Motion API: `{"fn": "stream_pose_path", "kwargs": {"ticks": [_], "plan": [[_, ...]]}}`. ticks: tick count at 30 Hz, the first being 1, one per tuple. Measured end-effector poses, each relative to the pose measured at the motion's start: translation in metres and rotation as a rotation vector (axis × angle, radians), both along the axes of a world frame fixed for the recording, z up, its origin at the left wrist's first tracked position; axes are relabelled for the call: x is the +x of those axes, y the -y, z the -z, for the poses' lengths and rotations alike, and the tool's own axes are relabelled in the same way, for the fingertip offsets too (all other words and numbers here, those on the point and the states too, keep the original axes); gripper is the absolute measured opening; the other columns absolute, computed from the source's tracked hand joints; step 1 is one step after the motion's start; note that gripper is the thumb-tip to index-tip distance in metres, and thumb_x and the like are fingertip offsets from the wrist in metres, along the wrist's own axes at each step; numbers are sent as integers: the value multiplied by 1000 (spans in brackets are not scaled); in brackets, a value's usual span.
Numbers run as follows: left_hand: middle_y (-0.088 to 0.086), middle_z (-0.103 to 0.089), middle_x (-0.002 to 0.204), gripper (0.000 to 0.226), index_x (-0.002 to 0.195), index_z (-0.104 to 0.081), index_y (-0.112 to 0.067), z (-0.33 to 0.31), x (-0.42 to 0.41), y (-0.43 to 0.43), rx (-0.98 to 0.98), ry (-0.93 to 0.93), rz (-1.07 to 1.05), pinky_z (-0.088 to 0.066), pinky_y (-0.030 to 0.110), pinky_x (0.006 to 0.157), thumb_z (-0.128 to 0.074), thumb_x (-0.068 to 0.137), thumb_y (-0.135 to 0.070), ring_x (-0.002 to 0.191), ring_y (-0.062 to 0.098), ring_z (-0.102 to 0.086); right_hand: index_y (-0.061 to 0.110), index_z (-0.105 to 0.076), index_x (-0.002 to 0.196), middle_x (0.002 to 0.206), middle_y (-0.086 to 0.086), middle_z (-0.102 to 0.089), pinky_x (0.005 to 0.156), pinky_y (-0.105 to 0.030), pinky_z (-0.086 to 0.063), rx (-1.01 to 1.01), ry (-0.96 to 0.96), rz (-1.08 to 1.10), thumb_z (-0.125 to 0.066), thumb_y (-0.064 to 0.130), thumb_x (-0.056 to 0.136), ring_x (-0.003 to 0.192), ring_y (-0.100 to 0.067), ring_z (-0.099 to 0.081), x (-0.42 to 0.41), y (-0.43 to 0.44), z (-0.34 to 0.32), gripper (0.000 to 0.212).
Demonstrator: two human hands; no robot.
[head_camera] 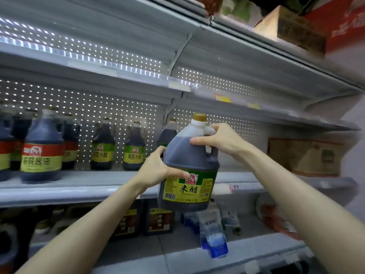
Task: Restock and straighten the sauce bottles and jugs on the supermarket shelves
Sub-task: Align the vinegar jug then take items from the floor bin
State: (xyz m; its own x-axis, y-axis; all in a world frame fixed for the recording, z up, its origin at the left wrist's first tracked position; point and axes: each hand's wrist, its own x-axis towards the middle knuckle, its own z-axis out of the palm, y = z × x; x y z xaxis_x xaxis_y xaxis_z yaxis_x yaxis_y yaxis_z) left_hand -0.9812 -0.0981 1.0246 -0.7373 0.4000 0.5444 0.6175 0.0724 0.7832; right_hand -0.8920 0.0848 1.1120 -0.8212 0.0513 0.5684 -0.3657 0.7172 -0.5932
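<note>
both forearms reach up and forward, bare. left hand point(158, 169) grips the left flank of a translucent plastic jug of dark liquid with a green label and gold cap point(189, 153), thumb across the front just above the label, fingers wrapped round the side. right hand point(219, 139) grips the top of the same jug, thumb pressed on the shoulder, fingers curled over the handle beside the neck. jug is held in the air, near upright with a slight tilt, in front of the front edge of the grey metal middle shelf point(59, 192), its base hanging below that edge, touching no shelf.

lower shelf: blue and white soft packs point(215, 240) near the front lip, dark square bottles with yellow-red labels point(160, 220) behind, all blurred.

on the middle shelf: a big dark jug with a red and yellow label point(41, 149) at left with more like it behind, two smaller dark bottles with green labels point(102, 147) further back, one dark jug partly hidden behind the held one. brown cardboard box point(304, 157) at the shelf's right end.

white perforated back panel point(118, 115) behind. yellow price tags point(222, 97) on the shelf above. top shelf carries a tan carton point(290, 26) and a red carton point(345, 20).
</note>
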Motion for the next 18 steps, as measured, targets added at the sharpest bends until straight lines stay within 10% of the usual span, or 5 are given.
{"fn": "stream_pose_path", "kwargs": {"ticks": [18], "plan": [[0,-65,109,94,118,-49,-18,-37,-93,-71,-63,-5,-302,-58,38,82,-94,38,-37,97,18,-66,8,-61,95,85,-3,-67,59,-21,-49,-13,-53,-323,-84,29,71,77,-14,-63,-146,-86,-26,39]]}}
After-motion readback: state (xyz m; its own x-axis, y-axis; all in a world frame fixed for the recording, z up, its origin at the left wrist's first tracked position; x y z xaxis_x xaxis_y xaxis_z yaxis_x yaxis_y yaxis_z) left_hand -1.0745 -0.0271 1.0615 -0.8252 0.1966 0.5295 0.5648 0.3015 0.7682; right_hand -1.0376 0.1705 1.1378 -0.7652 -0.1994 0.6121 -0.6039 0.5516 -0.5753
